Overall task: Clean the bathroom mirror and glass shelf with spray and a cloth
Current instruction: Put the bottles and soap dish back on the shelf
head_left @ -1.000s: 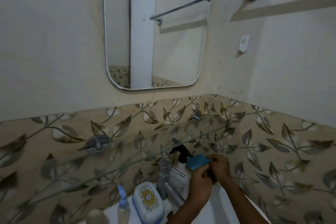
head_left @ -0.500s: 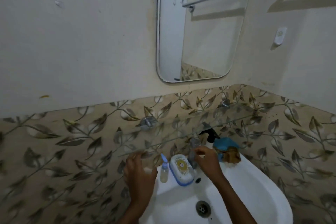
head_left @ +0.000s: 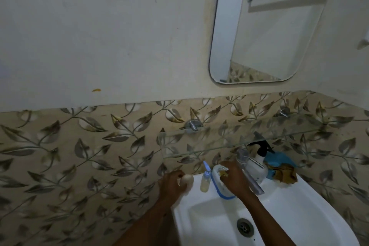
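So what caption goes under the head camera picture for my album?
Left hand grips a small pale bottle, right hand on the soap box, below the glass shelf.

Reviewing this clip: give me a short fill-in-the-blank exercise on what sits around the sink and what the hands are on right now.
1. The right hand rests on the soap box with the ____ rim.
2. The spray bottle has a ____ trigger head.
3. The blue cloth lies to the ____ of the spray bottle.
4. The left hand grips a pale round object at the sink's ____ edge.

Missing words: blue; black; right; left
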The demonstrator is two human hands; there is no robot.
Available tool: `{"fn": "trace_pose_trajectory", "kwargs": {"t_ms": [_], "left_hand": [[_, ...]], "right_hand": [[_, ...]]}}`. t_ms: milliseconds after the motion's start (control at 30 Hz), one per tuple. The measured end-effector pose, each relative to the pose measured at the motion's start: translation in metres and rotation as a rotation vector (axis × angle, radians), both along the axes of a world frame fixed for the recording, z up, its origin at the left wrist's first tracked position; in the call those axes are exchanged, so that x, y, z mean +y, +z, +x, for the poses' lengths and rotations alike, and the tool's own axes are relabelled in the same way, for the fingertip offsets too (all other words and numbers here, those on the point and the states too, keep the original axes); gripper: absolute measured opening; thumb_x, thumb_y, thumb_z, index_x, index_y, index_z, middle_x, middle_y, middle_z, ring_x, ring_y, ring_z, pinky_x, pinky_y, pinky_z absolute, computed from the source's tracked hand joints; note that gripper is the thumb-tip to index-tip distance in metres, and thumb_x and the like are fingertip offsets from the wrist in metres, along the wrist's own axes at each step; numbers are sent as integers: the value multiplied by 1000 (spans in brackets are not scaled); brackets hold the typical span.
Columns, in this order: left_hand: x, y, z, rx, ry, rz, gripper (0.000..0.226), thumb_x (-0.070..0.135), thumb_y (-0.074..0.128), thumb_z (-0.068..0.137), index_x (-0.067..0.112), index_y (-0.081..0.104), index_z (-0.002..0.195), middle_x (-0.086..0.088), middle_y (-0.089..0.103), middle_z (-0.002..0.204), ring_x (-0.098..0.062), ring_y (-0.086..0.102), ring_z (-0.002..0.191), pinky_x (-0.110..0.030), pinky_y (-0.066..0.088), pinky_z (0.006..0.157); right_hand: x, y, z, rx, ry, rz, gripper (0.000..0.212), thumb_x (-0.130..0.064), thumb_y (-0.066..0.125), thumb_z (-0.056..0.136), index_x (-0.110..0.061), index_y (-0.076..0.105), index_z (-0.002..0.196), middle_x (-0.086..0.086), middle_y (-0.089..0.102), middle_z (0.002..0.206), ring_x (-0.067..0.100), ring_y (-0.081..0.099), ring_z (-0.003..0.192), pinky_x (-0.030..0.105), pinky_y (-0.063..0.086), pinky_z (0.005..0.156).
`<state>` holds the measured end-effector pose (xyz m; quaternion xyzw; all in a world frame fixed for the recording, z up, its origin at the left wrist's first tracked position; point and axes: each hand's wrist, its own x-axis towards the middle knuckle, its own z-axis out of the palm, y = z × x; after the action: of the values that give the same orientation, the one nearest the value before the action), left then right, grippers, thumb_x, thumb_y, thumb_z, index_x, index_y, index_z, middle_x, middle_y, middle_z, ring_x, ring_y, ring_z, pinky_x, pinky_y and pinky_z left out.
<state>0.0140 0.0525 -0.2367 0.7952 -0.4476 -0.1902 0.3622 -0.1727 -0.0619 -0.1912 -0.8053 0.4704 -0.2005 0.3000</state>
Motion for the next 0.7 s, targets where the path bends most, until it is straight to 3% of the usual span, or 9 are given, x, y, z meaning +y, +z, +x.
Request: {"fn": "trace_pose_trajectory", "kwargs": {"t_ms": [67, 133, 200, 300, 400, 467, 600, 700], "left_hand": [[11, 6, -5, -29, 4, -46, 31, 46, 56, 60, 25, 64, 82, 10, 68, 84, -12, 62, 85, -22, 37, 69], [28, 17, -15, -30, -59, -127, 30, 51, 55, 63, 27, 62, 80, 17, 62, 78, -7, 58, 78, -23, 38, 66], [47, 38, -28, -20, -150, -200, 26, 50, 59, 65, 32, 60, 82, 19, 62, 80, -4, 58, 79, -26, 44, 69], [72, 88, -44, -29, -213, -351, 23, 39, 72, 70, 40, 57, 87, 18, 65, 90, -1, 60, 87, -18, 48, 76], [80, 146, -48, 42, -190, -502, 32, 19, 75, 75, 39, 56, 92, 14, 66, 93, 0, 63, 87, -13, 50, 75], [76, 177, -45, 70, -153, -572, 32, 17, 74, 76, 36, 56, 95, 12, 66, 95, -3, 64, 85, -18, 54, 73], [56, 209, -24, 2, -82, -656, 27, 20, 72, 78, 24, 59, 102, 11, 64, 93, -5, 64, 82, -15, 54, 69], [37, 209, 0, -52, 0, -614, 30, 21, 70, 81, 13, 60, 108, 0, 66, 98, -13, 63, 83, -15, 52, 66]], "right_hand": [[-2, -9, 5, -45, -21, 18, 34, -12, 53, 81, 11, 61, 106, 27, 61, 111, 36, 58, 107, 7, 32, 81], [1, -14, 11, -46, -28, 55, 31, -8, 53, 77, 12, 62, 99, 28, 63, 104, 33, 60, 98, 19, 37, 80], [4, -15, 17, -52, 10, 54, 41, -13, 52, 68, 11, 60, 100, 27, 63, 102, 25, 56, 93, 25, 35, 79], [10, -18, 23, -30, 48, 44, 36, 3, 64, 67, 8, 60, 103, 12, 59, 94, 20, 54, 91, 22, 33, 73], [12, -27, 29, -68, 13, 25, 30, -2, 67, 65, -4, 64, 95, 10, 64, 88, 26, 61, 87, 29, 42, 70], [16, -28, 32, -69, 13, 51, 36, -5, 72, 66, -5, 60, 101, 6, 59, 90, 22, 58, 88, 27, 38, 70], [17, -31, 38, -46, 3, 70, 40, -12, 77, 68, -5, 55, 101, 7, 59, 94, 22, 57, 89, 25, 36, 68], [17, -37, 43, -17, -25, 99, 49, -20, 78, 70, -5, 56, 110, 12, 63, 109, 28, 60, 104, 29, 40, 74]]}}
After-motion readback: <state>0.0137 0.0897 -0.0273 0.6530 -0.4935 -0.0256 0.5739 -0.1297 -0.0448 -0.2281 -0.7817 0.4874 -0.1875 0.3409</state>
